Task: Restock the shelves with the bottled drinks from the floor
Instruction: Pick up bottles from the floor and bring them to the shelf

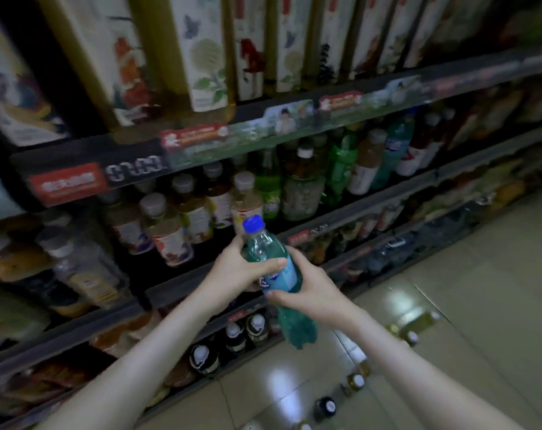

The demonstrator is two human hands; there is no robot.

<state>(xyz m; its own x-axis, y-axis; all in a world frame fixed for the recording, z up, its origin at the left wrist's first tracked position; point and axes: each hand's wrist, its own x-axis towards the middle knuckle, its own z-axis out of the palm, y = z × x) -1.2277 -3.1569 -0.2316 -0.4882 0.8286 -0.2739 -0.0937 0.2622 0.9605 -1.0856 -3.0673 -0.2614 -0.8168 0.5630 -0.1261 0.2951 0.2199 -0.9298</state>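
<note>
**Inspector:** Forearms are extended toward the shelving. A blue-capped bottle [289, 274] is gripped by both hands: the left hand [238, 268] is curled round its shoulder, the right hand [313, 290] round its label.

**Clerk:** Position?

**Inspector:** Held tilted before the front edge of the middle shelf [372, 197], not yet shelved (more bottles [356, 381] stand on the floor [480, 274]). It is judged that a gap must be found and the bottle righted.

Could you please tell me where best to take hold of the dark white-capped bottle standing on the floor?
Probably round the neck under its cap, from straight above: the dark bottle stands upright, cap up, and a yellowish bottle close beside it crowds its side.
</note>
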